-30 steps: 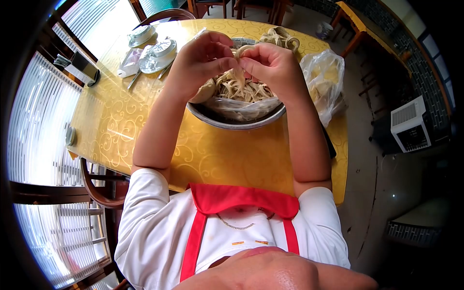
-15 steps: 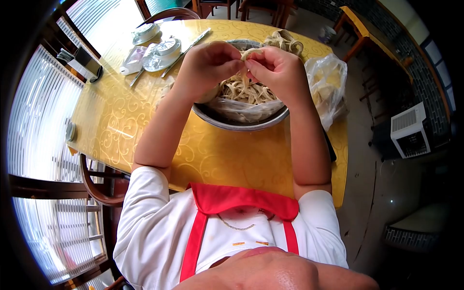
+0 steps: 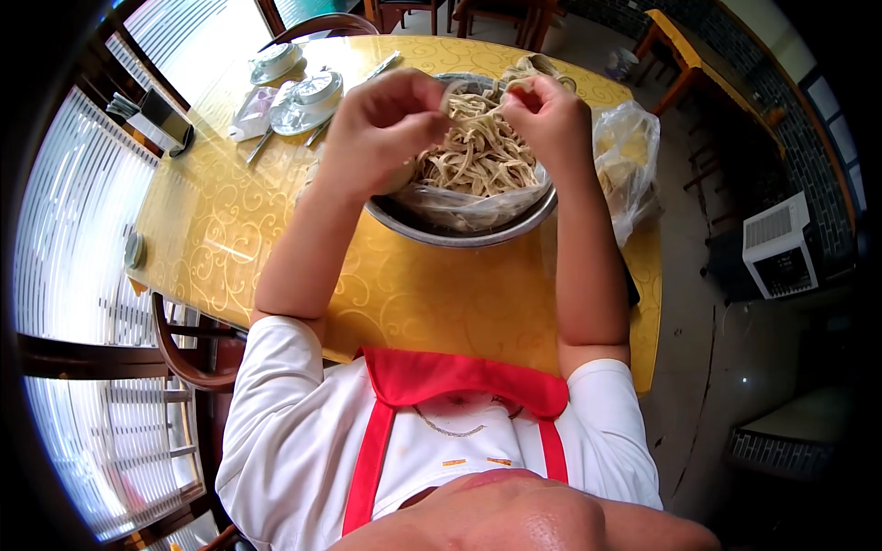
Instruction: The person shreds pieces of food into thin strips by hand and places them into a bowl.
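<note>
A metal bowl [image 3: 459, 241] lined with clear plastic holds a heap of pale beige strips [image 3: 482, 161]. Above its left side, my left hand [image 3: 390, 129] is closed, with a thin pale strip [image 3: 450, 95] at its fingertips. My right hand [image 3: 547, 115] pinches pale strip material over the bowl's right side. The hands are apart, and a thin pale piece seems to run between them. Whether it is one strip or two, I cannot tell.
More strips [image 3: 533, 67] lie behind the bowl. A clear plastic bag [image 3: 629, 161] sits at the right table edge. Wrapped dishes [image 3: 308, 101] stand at the back left of the yellow table [image 3: 211, 216], with a dark chair [image 3: 188, 367] beside it.
My hands, close together before, have moved apart, the right one shifting rightward. More of the strips in the bowl shows between them.
</note>
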Demonstrator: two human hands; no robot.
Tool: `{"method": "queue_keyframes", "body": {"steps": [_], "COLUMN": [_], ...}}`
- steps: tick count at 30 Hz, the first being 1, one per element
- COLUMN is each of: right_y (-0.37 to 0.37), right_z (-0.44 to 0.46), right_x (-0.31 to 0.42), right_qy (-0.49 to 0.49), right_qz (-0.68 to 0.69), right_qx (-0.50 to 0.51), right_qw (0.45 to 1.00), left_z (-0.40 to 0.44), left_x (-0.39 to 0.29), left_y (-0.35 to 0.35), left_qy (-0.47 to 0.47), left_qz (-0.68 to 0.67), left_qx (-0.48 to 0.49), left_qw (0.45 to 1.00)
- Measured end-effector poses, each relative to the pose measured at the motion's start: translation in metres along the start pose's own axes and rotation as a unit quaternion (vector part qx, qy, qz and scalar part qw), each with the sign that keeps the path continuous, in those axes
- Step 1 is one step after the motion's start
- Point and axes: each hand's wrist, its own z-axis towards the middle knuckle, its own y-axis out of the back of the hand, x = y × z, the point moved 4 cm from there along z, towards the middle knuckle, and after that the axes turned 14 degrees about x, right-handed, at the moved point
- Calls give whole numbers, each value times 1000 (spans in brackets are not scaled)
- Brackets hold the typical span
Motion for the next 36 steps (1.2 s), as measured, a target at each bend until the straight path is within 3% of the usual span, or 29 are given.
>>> {"method": "queue_keyframes", "body": {"steps": [4,7,10,13,14,15,17,20,21,23,25,27,28,29,32,35,36], "right_y": [12,16,9,-1,-4,-5,-5,7,11,11,11,10,6,7,14,28,29], "right_z": [5,5,6,3,2,2,0,-11,-19,-39,-57,-81,-93,-99,-109,-109,-111], "right_x": [-20,-23,-31,-22,-16,-15,-14,22,43,78,108,126,138,140,144,141,143], "right_qy": [-23,-50,-37,-84,-91,-70,-28,46,51,178,170,206,231,249,276,433,438], "right_qz": [-66,-108,-126,-82,-89,-83,-77,-12,62,266,399,417,420,424,476,384,379], "right_qx": [-51,-44,-13,126,160,145,115,104,139,202,215,192,182,164,105,-4,-8], "right_qw": [996,992,991,985,979,983,990,994,987,926,875,864,859,856,828,815,815], "left_z": [-2,-4,-6,-3,3,8,15,17,16,12,0,7,6,7,6,10,9], "left_x": [-18,-31,-33,-18,2,14,31,33,31,32,4,4,11,7,13,15,17], "left_y": [22,27,37,21,24,16,8,3,3,7,-3,-18,-8,-11,-2,0,2], "left_qy": [-57,-105,-117,-9,57,22,122,196,202,73,31,64,50,-1,39,39,46], "left_qz": [-14,-63,-43,136,222,310,485,529,513,559,393,469,450,503,460,465,467], "left_qx": [-15,-79,-59,-90,-50,-29,32,62,54,61,14,-43,-9,7,2,13,9], "left_qw": [998,989,991,986,972,950,865,823,832,824,919,880,891,864,887,885,883]}}
